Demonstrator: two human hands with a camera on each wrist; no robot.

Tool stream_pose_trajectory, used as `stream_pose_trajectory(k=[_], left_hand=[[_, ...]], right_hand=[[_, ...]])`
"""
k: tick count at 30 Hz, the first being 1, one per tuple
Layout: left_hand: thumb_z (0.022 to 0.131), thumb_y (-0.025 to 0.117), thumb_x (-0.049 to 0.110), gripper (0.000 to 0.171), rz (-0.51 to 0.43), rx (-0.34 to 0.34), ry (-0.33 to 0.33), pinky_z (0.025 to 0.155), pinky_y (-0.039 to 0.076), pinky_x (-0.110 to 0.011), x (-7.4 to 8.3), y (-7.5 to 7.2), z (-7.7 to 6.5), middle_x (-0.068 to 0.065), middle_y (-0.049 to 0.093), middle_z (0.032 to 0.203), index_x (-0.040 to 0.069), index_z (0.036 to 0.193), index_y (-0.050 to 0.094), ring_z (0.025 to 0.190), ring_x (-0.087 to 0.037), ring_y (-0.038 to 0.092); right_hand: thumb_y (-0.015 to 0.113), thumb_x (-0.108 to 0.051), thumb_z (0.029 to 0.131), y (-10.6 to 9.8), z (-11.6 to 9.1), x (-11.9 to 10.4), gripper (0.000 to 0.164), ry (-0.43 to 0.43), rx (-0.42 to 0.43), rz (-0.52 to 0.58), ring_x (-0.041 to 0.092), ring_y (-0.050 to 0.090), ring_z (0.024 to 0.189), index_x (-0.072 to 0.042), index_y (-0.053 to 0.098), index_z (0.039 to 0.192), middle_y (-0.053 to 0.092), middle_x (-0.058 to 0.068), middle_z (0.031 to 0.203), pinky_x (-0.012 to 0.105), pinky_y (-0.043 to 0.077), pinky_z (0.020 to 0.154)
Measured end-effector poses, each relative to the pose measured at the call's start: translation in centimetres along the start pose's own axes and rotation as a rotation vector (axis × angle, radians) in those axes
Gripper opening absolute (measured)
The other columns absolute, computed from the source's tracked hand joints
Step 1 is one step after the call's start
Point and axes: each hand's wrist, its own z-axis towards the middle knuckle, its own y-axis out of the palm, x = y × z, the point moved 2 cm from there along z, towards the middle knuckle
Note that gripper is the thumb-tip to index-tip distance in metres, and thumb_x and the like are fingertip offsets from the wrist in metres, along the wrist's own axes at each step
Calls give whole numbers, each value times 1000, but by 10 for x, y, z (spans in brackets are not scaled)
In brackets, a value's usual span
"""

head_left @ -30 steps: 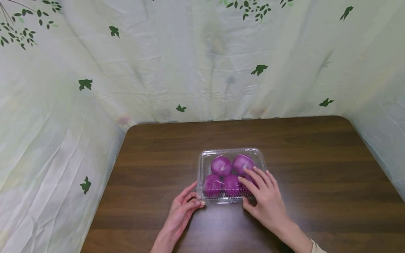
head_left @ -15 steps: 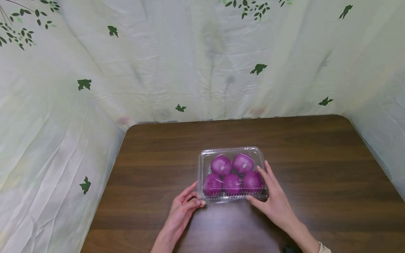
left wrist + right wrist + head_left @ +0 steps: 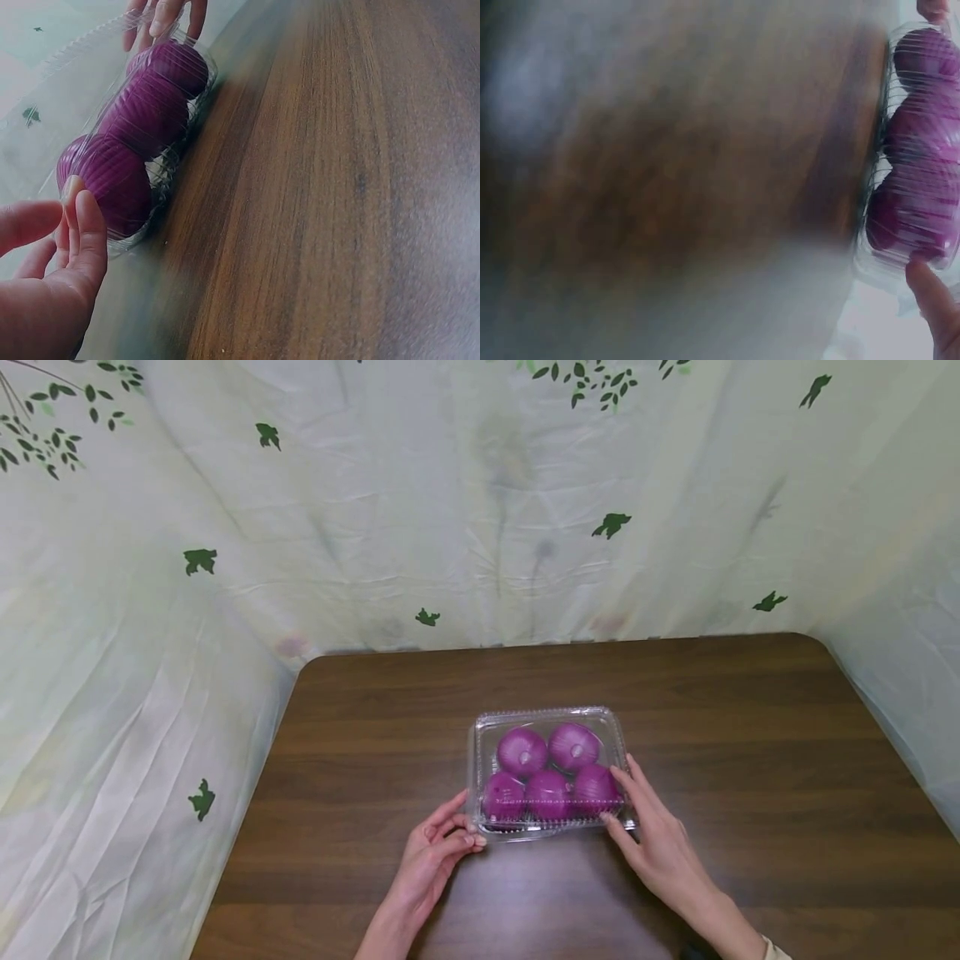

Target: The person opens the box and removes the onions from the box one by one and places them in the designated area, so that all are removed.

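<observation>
A clear plastic clamshell container (image 3: 546,718) holds several purple onions (image 3: 547,795) in two rows on the wooden table. My left hand (image 3: 431,860) pinches its near left corner; the left wrist view shows the thumb and fingertips at the rim beside an onion. At the near right corner, my right hand (image 3: 660,852) grips the container, thumb at the front edge and fingers along the right side. In the right wrist view a fingertip of the right hand (image 3: 934,300) touches the clear plastic. From the left wrist side, fingers of the right hand (image 3: 169,15) bend over the container's far end.
The brown wooden table (image 3: 375,735) has rounded far corners. A pale curtain (image 3: 420,510) printed with green leaves and birds hangs behind it and at both sides. Something dark (image 3: 697,950) shows by the right wrist at the bottom edge.
My right hand has moved off the top of the lid to the container's right side and now grips its near right corner. The left hand has stayed at the left corner.
</observation>
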Motion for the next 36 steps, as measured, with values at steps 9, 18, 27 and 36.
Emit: stream_pose_trajectory(k=[9,18,27,36], left_hand=[[80,56,-20,73,37,1,16,80,56,-33,2,-1,-1,-13,57,97,-5,148,37,81,-21,64],[80,59,-13,68,320,13,70,82,55,-33,11,0,-2,-18,57,109,2,144,45,87,-20,64],[87,75,18,63,1076,-43,387,98,47,-43,17,8,6,2,32,155,12,144,49,131,-26,46],[90,61,58,87,1529,-101,510,109,32,-52,13,14,14,-4,18,163,12,156,28,146,-28,24]], right_hand=[[70,12,79,-5,-2,-4,69,-52,47,-32,15,66,78,-5,49,143,38,21,152,17,53,62],[72,13,76,-11,0,-8,73,-76,61,-60,7,60,69,-8,51,143,42,18,151,14,49,56],[75,9,72,-17,1,-14,75,-76,80,-57,3,56,64,-11,54,141,46,17,147,9,33,45],[73,6,76,-19,0,-14,69,-75,66,-37,-5,44,54,-10,54,141,46,18,147,9,32,42]])
